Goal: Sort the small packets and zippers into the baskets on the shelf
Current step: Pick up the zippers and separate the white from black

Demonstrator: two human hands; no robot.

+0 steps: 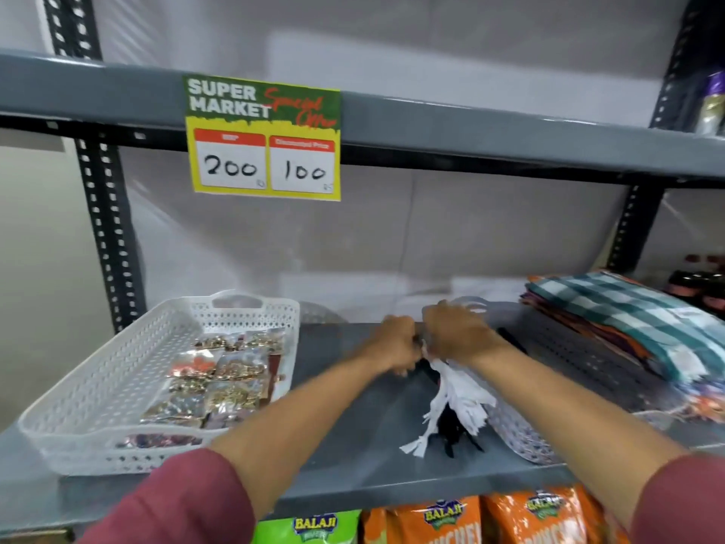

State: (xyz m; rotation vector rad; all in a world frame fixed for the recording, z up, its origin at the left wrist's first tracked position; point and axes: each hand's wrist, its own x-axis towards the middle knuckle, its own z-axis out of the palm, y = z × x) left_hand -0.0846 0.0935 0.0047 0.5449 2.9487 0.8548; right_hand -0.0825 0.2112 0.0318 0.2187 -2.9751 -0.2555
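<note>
**Both hands closed on a bundle of zippers at the grey basket**

Nearest, snack bags [451, 518] on the lower shelf are cut off by the frame's bottom edge. Above them runs the grey metal shelf [353, 445], with plastic sheeting behind it.

The left hand [396, 343] and right hand [457, 331], both blurred, meet and clench the top of a bundle of white and black zippers [457, 402]. The bundle runs lengthwise toward the camera, its loose ends splaying over the shelf beside the grey basket [549, 355], whose contents are mostly hidden.

To the left, the white basket [98, 390] holds small packets [219, 382], too blurred to identify. Folded checked cloth [635, 320] lies far right. Overhead hangs a price sign [263, 137].
</note>
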